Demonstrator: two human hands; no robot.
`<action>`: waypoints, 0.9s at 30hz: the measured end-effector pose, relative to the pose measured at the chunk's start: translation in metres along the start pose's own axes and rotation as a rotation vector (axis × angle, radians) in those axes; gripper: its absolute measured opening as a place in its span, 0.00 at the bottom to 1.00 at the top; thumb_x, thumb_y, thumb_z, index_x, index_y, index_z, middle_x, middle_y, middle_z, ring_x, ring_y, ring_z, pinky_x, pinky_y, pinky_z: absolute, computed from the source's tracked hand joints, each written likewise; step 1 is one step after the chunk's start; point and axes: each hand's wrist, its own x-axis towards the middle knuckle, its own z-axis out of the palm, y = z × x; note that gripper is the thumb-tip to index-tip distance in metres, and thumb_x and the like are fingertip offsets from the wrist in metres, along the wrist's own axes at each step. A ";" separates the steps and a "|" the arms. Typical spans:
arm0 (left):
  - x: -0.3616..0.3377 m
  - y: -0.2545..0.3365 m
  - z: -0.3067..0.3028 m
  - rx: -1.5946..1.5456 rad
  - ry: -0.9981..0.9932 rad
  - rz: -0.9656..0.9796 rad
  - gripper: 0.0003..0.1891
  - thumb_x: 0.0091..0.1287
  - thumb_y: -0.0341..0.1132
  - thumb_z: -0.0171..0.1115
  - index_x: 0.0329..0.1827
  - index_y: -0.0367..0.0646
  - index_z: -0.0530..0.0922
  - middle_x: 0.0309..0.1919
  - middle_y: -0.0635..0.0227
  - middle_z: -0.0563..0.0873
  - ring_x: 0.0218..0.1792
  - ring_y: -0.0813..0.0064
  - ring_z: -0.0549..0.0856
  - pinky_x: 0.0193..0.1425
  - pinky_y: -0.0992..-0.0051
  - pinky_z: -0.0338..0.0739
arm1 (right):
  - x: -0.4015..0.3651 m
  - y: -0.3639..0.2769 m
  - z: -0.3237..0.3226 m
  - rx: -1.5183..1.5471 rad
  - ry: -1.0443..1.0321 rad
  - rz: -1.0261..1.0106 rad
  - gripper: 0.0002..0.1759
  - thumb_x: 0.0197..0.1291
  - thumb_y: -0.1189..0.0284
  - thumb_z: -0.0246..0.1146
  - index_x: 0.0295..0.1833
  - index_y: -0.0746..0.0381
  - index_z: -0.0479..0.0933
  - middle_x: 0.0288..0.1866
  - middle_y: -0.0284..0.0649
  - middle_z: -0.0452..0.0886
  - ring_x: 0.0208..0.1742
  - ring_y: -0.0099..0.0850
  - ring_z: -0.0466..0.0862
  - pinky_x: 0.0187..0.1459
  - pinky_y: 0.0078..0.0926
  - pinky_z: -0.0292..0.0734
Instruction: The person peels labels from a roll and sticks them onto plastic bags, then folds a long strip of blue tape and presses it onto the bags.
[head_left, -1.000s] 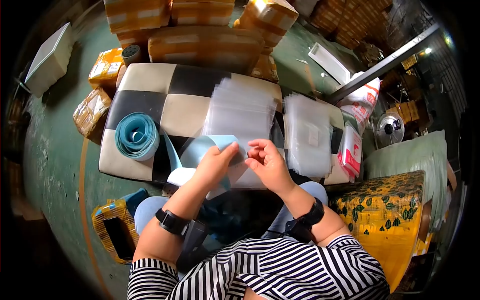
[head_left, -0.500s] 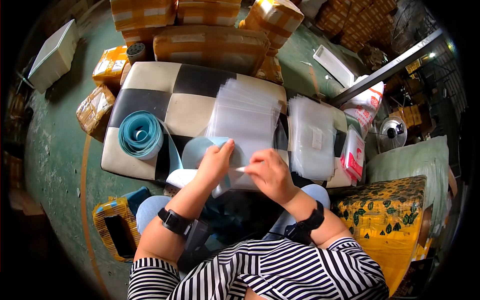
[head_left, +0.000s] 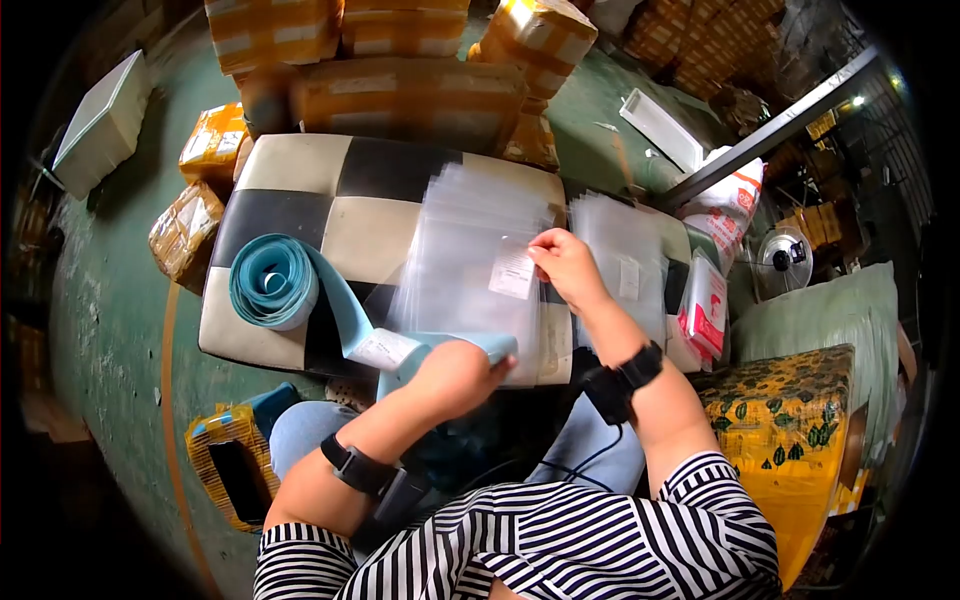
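Observation:
My left hand (head_left: 462,378) is closed on the blue strip (head_left: 345,305), which runs from a blue roll (head_left: 272,282) at the left of the checkered bench. A white label (head_left: 386,349) lies on the strip just left of that hand. Between the thumb and fingers of my right hand (head_left: 565,265) is the edge of a printed white label (head_left: 512,269), over a stack of clear plastic bags (head_left: 470,225). Right of that hand lies a second stack of clear bags (head_left: 628,245), with a white label showing on it.
The checkered bench (head_left: 375,225) has a pink and white packet (head_left: 706,308) at its right end. Taped cartons (head_left: 410,105) stand behind it. A metal bar (head_left: 775,125) slants at the upper right, above a fan (head_left: 783,260). A yellow-wrapped package (head_left: 775,430) sits at lower right.
My right hand has moved up and right, away from my left hand, and now holds the printed label over the bags. My left hand has shifted lower and right with the blue strip.

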 end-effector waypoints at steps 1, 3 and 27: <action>-0.001 0.001 0.002 0.026 -0.048 0.032 0.27 0.64 0.48 0.47 0.14 0.34 0.73 0.13 0.48 0.73 0.21 0.47 0.75 0.29 0.57 0.70 | 0.012 0.006 0.007 -0.036 -0.008 0.015 0.05 0.53 0.76 0.60 0.35 0.65 0.72 0.24 0.32 0.75 0.23 0.19 0.73 0.26 0.16 0.69; -0.004 0.001 0.004 0.104 -0.157 0.090 0.26 0.63 0.47 0.48 0.12 0.35 0.73 0.11 0.51 0.73 0.18 0.49 0.74 0.26 0.58 0.69 | 0.030 0.017 0.019 -0.108 -0.028 0.051 0.07 0.51 0.75 0.62 0.34 0.65 0.73 0.25 0.34 0.76 0.25 0.21 0.74 0.28 0.17 0.70; -0.003 -0.002 -0.007 -0.020 -0.058 0.090 0.22 0.62 0.47 0.52 0.19 0.35 0.74 0.13 0.48 0.72 0.18 0.48 0.72 0.24 0.61 0.67 | 0.004 0.068 0.061 -1.135 0.076 -0.684 0.27 0.54 0.65 0.57 0.60 0.57 0.64 0.63 0.39 0.63 0.66 0.40 0.59 0.62 0.51 0.47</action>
